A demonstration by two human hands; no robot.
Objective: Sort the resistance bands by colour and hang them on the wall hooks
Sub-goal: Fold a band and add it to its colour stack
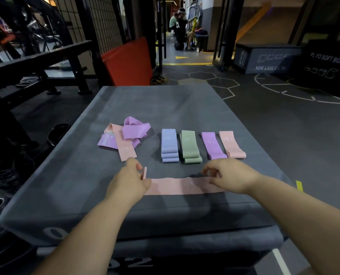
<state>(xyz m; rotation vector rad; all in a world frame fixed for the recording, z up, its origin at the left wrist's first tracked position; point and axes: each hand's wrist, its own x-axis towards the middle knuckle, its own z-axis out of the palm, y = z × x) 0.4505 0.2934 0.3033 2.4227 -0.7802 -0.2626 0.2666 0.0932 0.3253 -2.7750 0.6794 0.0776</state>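
Both grips were clamped on the pink band [185, 186]. The left hand [128, 181] pinched its left end, which stood turned up between thumb and fingers. The right hand [228, 177] pinched the far edge near its right end with curled fingers. The band lay flat, drawn out lengthwise across the near part of the grey box [185, 100], between the two hands. Both forearms reached forward over the near edge, wrists low to the surface and backs of the hands upward, with the hands well apart.

Just beyond the hands, four folded piles lay side by side, from left to right: a blue pile [169, 145], a green pile [191, 147], a purple pile [213, 145] and a pink pile [231, 144]. To their left lay a loose heap [125, 135] of purple and pink bands, tangled and unsorted.

The step in hand was judged to be sorting: the pink band was being straightened before it joined its colour. The next move would call for folding it and carrying it rightward to the pink pile at the end of the row, without disturbing the purple pile beside it. The heap would then need untangling.

No wall hooks were in view, and hanging had not begun. Farther off stood two dark boxes [268, 58] on the floor.
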